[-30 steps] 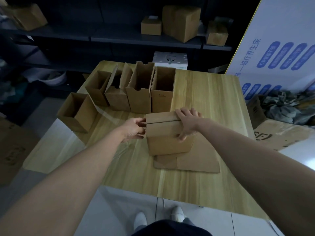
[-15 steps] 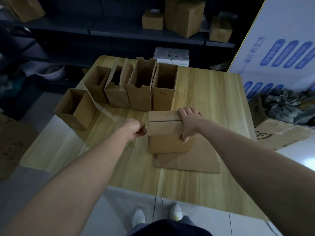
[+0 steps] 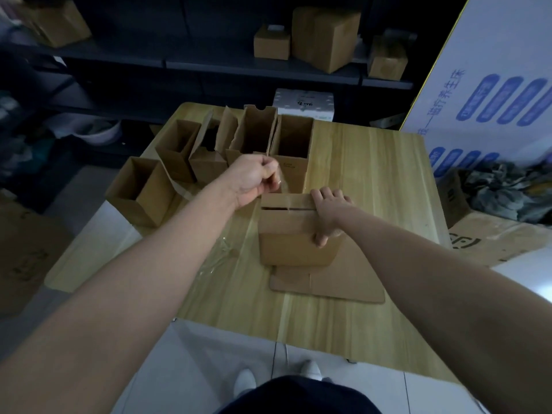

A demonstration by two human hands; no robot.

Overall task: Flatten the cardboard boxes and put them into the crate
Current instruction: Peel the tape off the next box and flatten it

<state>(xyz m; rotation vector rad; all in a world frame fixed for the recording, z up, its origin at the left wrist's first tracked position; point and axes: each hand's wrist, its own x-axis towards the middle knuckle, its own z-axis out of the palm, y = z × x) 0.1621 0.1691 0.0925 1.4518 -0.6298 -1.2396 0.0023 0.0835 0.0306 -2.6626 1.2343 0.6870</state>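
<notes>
head view: small closed brown cardboard box [image 3: 295, 234], stood on a flattened brown cardboard sheet [image 3: 343, 282] near the middle of the light wooden tabletop [image 3: 373, 174]. right hand [image 3: 328, 216] clasped over the box's top right edge, thumb on the front face. left hand [image 3: 252, 180] held above the box's left side, fingers curled, a strip of clear tape [image 3: 279, 182] pinched. open-topped brown cardboard boxes [image 3: 257, 138] ranged behind.
</notes>
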